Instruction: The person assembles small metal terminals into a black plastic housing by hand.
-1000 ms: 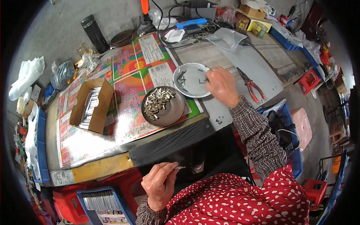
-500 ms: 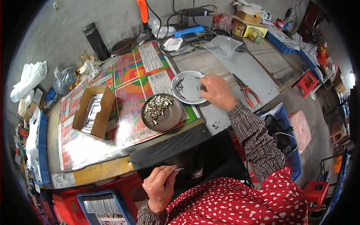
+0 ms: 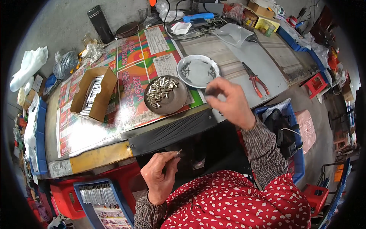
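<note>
My left hand is held low in front of my lap, thumb and forefinger pinched on a small silver metal piece. Just off the near rim of a white dish, my right hand hangs over the table edge with its fingers pinched together. A dark smear shows at those fingertips, too blurred to name. Small dark slivers lie inside the dish in loose groups. Left of it, a round brown plate carries a heap of short silver metal tubes.
Red-handled pliers lie right of the dish. A cardboard box of slim silver pieces stands at left. Below the table, a blue tray holds rows of silver rods. A blue bin is by my right arm; a black bottle stands behind.
My right hand has drawn back from inside the white dish towards me, past its near rim. My left hand still pinches the metal piece. The whole view has shifted slightly.
</note>
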The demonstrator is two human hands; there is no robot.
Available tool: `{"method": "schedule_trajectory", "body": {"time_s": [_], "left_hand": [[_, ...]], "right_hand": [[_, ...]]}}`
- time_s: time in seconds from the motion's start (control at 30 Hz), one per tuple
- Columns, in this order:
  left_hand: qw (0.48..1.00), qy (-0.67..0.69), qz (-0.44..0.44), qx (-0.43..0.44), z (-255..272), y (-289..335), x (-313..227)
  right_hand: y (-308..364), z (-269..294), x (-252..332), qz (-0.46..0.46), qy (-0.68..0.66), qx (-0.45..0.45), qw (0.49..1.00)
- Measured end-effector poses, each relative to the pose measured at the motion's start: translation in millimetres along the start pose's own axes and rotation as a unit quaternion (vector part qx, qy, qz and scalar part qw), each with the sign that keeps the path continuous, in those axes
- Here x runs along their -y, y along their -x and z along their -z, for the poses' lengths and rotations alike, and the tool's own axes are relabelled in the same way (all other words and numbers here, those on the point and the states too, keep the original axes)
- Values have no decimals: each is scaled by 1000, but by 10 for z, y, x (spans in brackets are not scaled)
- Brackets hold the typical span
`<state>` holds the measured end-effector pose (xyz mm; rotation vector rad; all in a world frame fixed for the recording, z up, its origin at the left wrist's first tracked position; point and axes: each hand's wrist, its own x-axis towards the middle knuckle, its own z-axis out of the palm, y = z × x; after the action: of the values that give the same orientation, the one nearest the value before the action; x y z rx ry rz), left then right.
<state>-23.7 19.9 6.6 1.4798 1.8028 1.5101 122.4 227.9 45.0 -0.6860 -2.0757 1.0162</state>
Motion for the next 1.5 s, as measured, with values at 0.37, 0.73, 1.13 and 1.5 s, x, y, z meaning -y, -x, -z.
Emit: {"method": "schedule_trajectory", "body": {"time_s": [0.37, 0.73, 1.13, 1.5], "left_hand": [[1000, -26, 12, -8, -61, 101, -118], [998, -58, -13, -34, -52, 150, -221], [987, -107, -102, -66, -88, 145, -198], [979, -139, -122, -88, -148, 124, -218]], "right_hand": [[578, -385, 403, -91, -363, 121, 919], [631, -423, 487, -129, -447, 131, 876], [640, -415, 531, -86, -369, 134, 916], [656, -443, 503, -28, -303, 114, 946]]}}
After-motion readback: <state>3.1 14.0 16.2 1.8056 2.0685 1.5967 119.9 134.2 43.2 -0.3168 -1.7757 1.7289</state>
